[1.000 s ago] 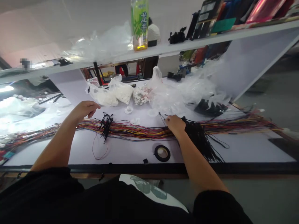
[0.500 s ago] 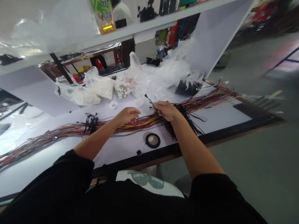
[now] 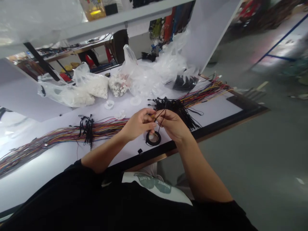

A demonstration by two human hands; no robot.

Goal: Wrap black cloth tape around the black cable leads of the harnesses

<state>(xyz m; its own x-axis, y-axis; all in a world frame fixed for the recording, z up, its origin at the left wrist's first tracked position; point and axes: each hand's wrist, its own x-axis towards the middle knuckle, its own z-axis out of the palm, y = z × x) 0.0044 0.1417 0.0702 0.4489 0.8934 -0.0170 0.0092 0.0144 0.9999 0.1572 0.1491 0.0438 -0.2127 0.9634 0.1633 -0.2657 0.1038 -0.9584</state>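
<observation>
My left hand [image 3: 138, 124] and my right hand [image 3: 172, 125] meet above the wire bundle, fingers closed and nearly touching. Between the right fingertips is a thin black cable [image 3: 165, 111], looped upward with one end hanging down. The left fingers pinch a few yellow-orange wires [image 3: 152, 116]; their exact ends are too small to make out. Just below the hands a roll of black tape [image 3: 158, 141] lies on the table. Behind my right hand spreads a heap of black cables with small connectors [image 3: 186, 112]. The long multicoloured wire bundle [image 3: 108, 129] runs under my hands.
Along the back stand clear plastic bags of white parts [image 3: 96, 86] and a bag with black pieces [image 3: 185, 84]. A smaller black cable cluster [image 3: 86, 130] sits across the bundle at left. A shelf [image 3: 115, 20] overhangs the table, whose dark edge [image 3: 166, 148] is near me.
My left hand has moved right to meet my right hand, and its fingers have closed on wires. The right hand has drawn the black cable nearer to me. The view has shifted.
</observation>
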